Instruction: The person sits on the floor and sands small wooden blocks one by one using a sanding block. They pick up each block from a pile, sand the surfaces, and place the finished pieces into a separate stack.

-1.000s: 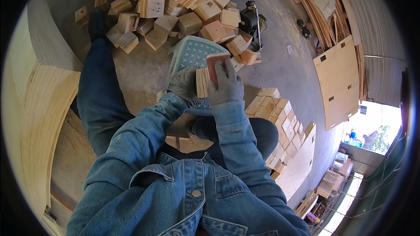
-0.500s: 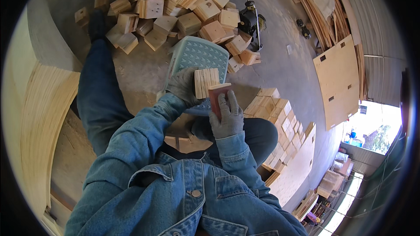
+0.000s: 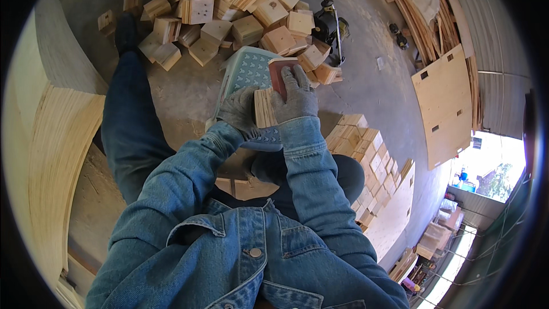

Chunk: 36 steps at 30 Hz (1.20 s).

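In my gloved left hand (image 3: pixel 238 112) is a layered plywood block (image 3: pixel 263 109), gripped from its left side with the striped edges facing up. The block is over a pale blue-green plastic stool (image 3: pixel 247 67) with a patterned top. My gloved right hand (image 3: pixel 298 98) closes around a sanding block (image 3: pixel 279 75), a flat piece of wood with a reddish-brown abrasive sheet. It lies against the right side of the plywood block; my right hand hides part of that contact.
Beyond the stool is a loose heap of plywood blocks (image 3: pixel 246 30). A black-and-yellow power tool (image 3: pixel 329 26) stands beside it. Stacked blocks (image 3: pixel 366 163) are near my right knee. Large curved plywood (image 3: pixel 63 154) rises at left, and sheets (image 3: pixel 443 103) lean at right.
My right hand and the sanding block have moved away from my body along the plywood block's right side. My left hand keeps the plywood block in nearly the same place.
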{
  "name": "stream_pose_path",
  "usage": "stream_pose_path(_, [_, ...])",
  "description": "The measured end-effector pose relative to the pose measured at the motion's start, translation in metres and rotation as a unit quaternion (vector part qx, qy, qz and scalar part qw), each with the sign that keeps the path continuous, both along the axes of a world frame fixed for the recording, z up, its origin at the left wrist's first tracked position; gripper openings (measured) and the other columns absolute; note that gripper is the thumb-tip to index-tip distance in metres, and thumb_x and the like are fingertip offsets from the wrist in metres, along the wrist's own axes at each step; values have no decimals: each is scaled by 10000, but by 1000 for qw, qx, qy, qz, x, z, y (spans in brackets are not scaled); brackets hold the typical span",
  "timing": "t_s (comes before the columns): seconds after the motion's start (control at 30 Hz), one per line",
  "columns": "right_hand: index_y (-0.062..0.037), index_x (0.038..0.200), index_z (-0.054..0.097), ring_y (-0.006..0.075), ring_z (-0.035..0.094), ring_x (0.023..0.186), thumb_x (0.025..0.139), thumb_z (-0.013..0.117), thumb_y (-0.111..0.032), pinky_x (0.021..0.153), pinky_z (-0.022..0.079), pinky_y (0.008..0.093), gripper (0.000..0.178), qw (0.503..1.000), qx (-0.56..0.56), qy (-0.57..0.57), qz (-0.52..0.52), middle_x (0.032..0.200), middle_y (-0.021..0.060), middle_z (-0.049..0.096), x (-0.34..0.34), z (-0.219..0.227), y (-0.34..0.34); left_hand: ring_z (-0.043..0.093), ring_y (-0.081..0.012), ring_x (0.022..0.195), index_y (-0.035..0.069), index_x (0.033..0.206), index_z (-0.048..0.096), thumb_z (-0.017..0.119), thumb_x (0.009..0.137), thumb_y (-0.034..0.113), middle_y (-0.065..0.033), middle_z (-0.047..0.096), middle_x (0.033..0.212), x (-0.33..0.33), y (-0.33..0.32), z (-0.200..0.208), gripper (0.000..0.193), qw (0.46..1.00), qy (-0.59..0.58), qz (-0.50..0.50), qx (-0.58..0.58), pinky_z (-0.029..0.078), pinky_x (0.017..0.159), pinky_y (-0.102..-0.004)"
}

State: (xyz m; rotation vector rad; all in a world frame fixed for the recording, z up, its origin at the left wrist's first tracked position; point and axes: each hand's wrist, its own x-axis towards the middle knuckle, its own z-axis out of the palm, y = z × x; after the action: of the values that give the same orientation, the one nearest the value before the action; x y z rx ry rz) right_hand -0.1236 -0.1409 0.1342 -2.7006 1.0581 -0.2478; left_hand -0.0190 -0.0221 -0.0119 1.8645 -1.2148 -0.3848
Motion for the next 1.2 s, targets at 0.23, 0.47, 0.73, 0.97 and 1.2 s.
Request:
stream_pose_path(0.23, [-86, 1477, 606, 464, 570, 1339, 858, 790, -273, 1114, 473, 548, 673, 1000, 7, 4, -3, 1596, 247, 476, -60, 17, 55, 650, -381, 1087, 93, 1324, 536, 892, 726, 449, -150, 641, 1174, 3, 3, 15, 781, 996, -32, -14, -80, 545, 967, -471])
stream_pose_path(0.47, [-74, 1467, 609, 484, 590, 1286, 844, 791, -263, 1083, 482, 565, 677, 1000, 8, -21, -11, 1548, 261, 516, -100, 10, 84, 662, -381, 1138, 96, 1367, 521, 913, 712, 476, -163, 646, 1223, 5, 6, 41, 852, 998, 28, -28, -54, 545, 999, -482])
stream_pose_path(0.73, [-110, 1466, 619, 469, 605, 1286, 870, 761, -285, 1089, 499, 542, 638, 1000, -5, 9, -12, 1586, 190, 511, -27, 12, 24, 635, -387, 1164, 128, 1366, 522, 874, 698, 468, -162, 630, 1236, 2, 4, 30, 828, 999, -4, -14, -35, 526, 1027, -501])
stream_pose_path(0.97, [-80, 1469, 610, 482, 582, 1330, 870, 786, -285, 1114, 487, 529, 657, 997, 17, -75, 17, 1599, 221, 490, -19, -6, 3, 660, -390, 1101, 95, 1361, 524, 921, 675, 445, -165, 641, 1221, 2, 5, 6, 866, 993, -46, 20, -105, 545, 980, -484])
stream_pose_path(1.2, [-47, 1463, 613, 507, 566, 1339, 840, 822, -216, 1101, 497, 541, 679, 992, 67, -107, -1, 1558, 298, 498, -108, -1, 72, 663, -388, 1124, 96, 1387, 516, 908, 696, 482, -166, 645, 1238, 5, 2, 26, 884, 999, 8, -32, -33, 547, 983, -489])
